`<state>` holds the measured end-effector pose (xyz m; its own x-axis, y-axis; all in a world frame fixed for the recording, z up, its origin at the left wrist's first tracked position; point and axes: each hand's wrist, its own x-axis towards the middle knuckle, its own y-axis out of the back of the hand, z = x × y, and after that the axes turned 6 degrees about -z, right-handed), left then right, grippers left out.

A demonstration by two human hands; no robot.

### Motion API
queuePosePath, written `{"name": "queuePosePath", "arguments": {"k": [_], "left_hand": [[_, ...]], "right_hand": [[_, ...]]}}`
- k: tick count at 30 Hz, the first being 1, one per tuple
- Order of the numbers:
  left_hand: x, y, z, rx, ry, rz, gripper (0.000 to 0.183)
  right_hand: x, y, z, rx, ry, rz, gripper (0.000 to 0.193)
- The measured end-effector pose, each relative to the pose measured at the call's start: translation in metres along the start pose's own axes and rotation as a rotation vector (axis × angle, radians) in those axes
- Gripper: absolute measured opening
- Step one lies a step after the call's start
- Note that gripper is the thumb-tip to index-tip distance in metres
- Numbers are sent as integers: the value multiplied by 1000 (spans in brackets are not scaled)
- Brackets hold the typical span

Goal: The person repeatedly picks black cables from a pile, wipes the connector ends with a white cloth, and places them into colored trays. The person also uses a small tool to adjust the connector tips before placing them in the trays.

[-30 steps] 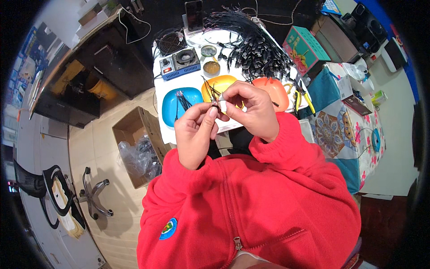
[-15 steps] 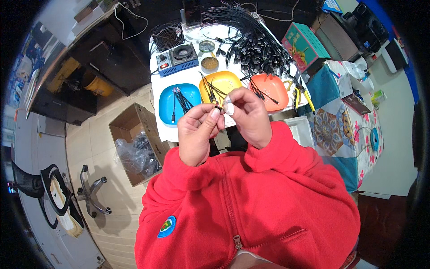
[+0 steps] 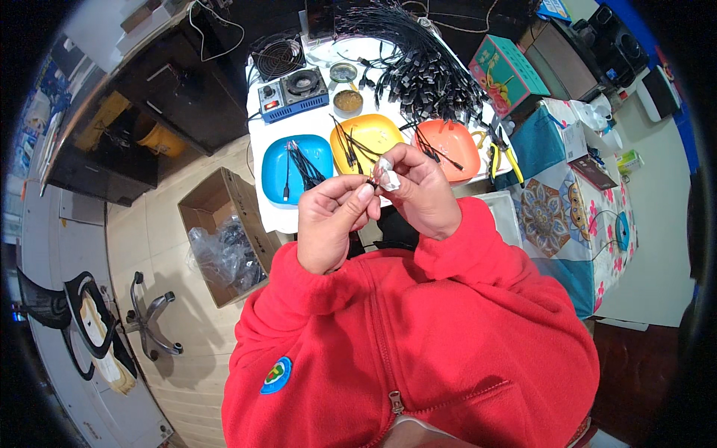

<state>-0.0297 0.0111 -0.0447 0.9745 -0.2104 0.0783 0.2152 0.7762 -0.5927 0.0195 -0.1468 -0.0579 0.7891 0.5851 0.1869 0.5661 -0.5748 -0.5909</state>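
Between closed fingertips, the left hand (image 3: pixel 328 224) held a small dark piece (image 3: pixel 372 181), perhaps a cable end; the right hand (image 3: pixel 427 198) pinched a white scrap (image 3: pixel 389 181) beside it. Apparently much was left: blue (image 3: pixel 273 166), yellow (image 3: pixel 381 133) and orange trays (image 3: pixel 459 142) held few cables (image 3: pixel 305 168); the surface (image 3: pixel 321 123) bore a big USB-cable heap (image 3: pixel 433 89).

This place is looking like a small electronics workshop, perhaps inside a home or office. At the upper centre, a white table (image 3: pixel 310 127) is carrying heaped black cables (image 3: pixel 429 82), a blue-cased device (image 3: pixel 299 110) with a knob, a black fan (image 3: pixel 278 57) and yellow-handled pliers (image 3: pixel 512 166). Dark cabinets (image 3: pixel 183 86) are standing at upper left, a wheeled chair base (image 3: pixel 143 324) is resting at lower left, and a patterned cloth (image 3: pixel 545 213) is covering a surface at right.
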Motion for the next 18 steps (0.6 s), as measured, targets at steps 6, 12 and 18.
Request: {"name": "queuePosePath", "arguments": {"k": [6, 12, 18], "left_hand": [[-2, 0, 1, 65, 59, -4, 14], [-1, 3, 4, 115, 118, -45, 15], [-2, 2, 4, 179, 55, -54, 17]], "right_hand": [[-2, -4, -3, 373, -183, -147, 25], [0, 4, -18, -104, -88, -91, 31], [3, 9, -20, -37, -157, -176, 20]]}}
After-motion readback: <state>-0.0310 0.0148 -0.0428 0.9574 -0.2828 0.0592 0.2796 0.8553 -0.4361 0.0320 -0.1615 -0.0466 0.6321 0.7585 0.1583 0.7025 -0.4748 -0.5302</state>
